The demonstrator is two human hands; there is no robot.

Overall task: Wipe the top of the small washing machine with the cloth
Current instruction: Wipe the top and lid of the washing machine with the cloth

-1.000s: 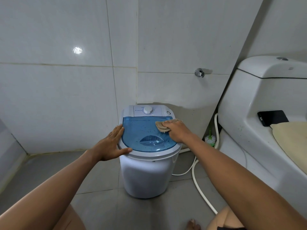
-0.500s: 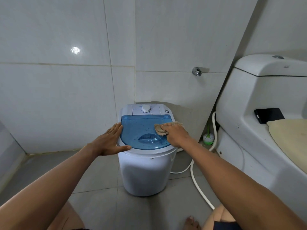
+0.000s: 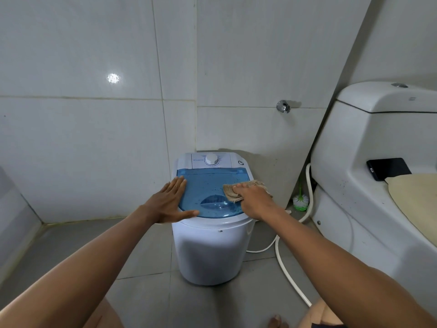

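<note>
pressing cloth [image 3: 238, 190] on washer lid [image 3: 210, 185]

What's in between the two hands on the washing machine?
In the head view, only wet blue lid lies between the left hand and right hand pressing the cloth.

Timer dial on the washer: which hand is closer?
Right, marginally. The right hand, pressing the cloth on the blue lid's right side, sits below-right of the timer dial; the left hand rests flat on the lid's left edge.
</note>
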